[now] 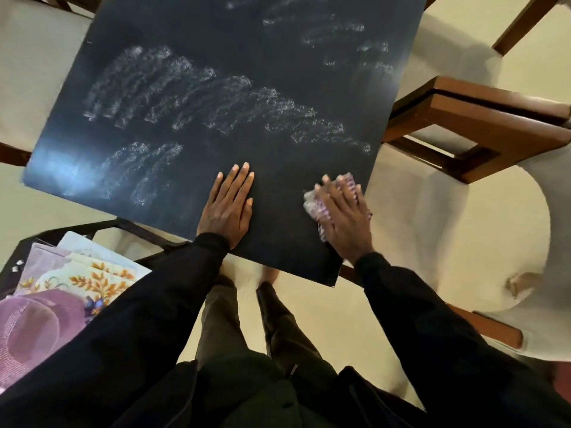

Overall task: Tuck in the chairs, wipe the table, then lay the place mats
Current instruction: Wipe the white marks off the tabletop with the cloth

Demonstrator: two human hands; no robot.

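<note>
The dark table fills the upper middle of the head view, streaked with pale wet wipe marks. My left hand lies flat on the tabletop near its front edge, fingers straight. My right hand presses a crumpled whitish-purple cloth onto the table near the front right corner, fingers spread over it. A stack of place mats, floral and lilac, lies on a black stand at the lower left.
A wooden chair with a pale seat stands at the table's right side. A white rounded seat is to the lower right. Another pale chair seat shows at the left. My legs and feet stand on the cream floor.
</note>
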